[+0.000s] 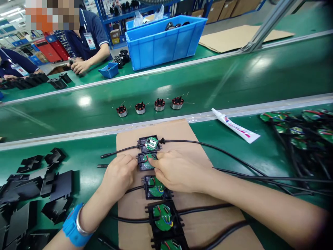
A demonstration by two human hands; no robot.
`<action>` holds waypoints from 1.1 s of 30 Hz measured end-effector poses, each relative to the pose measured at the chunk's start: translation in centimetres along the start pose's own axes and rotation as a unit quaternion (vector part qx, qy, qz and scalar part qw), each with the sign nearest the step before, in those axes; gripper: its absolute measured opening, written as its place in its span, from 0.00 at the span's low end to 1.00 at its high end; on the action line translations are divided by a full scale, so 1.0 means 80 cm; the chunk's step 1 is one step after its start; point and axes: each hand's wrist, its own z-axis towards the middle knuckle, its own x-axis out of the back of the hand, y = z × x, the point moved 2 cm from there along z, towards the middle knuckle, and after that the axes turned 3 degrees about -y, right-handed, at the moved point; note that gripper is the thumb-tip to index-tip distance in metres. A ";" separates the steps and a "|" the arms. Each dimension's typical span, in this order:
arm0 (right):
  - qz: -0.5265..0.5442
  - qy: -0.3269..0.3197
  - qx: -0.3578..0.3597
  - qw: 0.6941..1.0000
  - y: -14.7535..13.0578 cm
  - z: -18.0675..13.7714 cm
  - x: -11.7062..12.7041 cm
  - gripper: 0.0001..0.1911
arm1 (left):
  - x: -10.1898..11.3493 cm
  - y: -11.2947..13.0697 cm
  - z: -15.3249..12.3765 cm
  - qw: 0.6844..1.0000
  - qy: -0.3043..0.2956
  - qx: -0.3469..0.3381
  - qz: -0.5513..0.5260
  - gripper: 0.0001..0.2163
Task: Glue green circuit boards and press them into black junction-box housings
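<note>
A column of black square housings with round green circuit boards and black cables lies on a brown cardboard sheet (pixel 182 139). My left hand (pixel 119 175) grips the left side of the second housing (pixel 146 162), fingers curled on its edge. From the right, my right hand (pixel 177 170) presses its fingertips on that housing's green board. The top housing (pixel 149 143) lies just beyond, untouched. Nearer me lie a third housing (pixel 156 188) and a fourth housing (pixel 163 217).
Black plastic covers (pixel 31 194) are heaped at left. A white tube (pixel 235 126) lies right of the cardboard, and a pile of green boards with cables (pixel 301 139) at far right. Several small motor stators (pixel 150 106) stand on the belt. Beyond are a blue bin (pixel 163 41) and a seated co-worker (pixel 85 41).
</note>
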 end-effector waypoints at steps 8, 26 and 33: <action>-0.007 -0.028 -0.029 0.999 -0.007 0.001 0.011 0.15 | 0.007 0.005 0.002 0.999 -0.038 -0.004 0.033 0.11; 0.075 0.035 -0.069 0.994 0.010 -0.028 -0.001 0.10 | -0.014 0.027 0.005 0.992 -0.052 -0.020 -0.109 0.15; 0.311 0.053 -0.165 0.934 0.024 -0.015 -0.029 0.17 | -0.014 0.033 0.005 0.996 -0.008 -0.029 -0.085 0.16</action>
